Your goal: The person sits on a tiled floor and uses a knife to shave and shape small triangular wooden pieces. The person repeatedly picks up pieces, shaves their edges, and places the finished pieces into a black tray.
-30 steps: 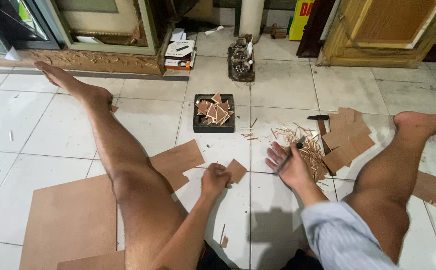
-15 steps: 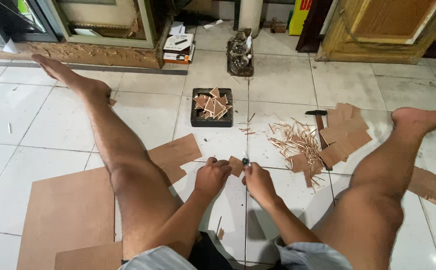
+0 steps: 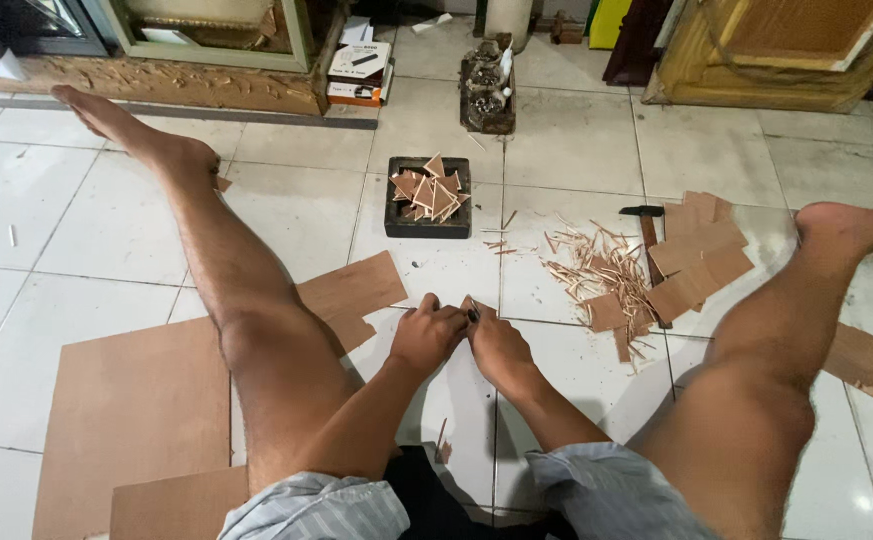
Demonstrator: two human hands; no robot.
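Far to the left of your fingers the big brown sheet lies flat on the floor; a smaller offcut sits just left of them. Your left hand and right hand meet knuckle to knuckle low over the tiles, fingers curled tight around something small and dark; what it is you cannot tell, since the hands hide it. Judging by the scraps, the board is thin, light and stiff, likely to snap rather than bend; pinch it at the edges. Ahead of your fingers stands a dark tray of cut pieces; to the right, splinters, stacked squares and a hammer.
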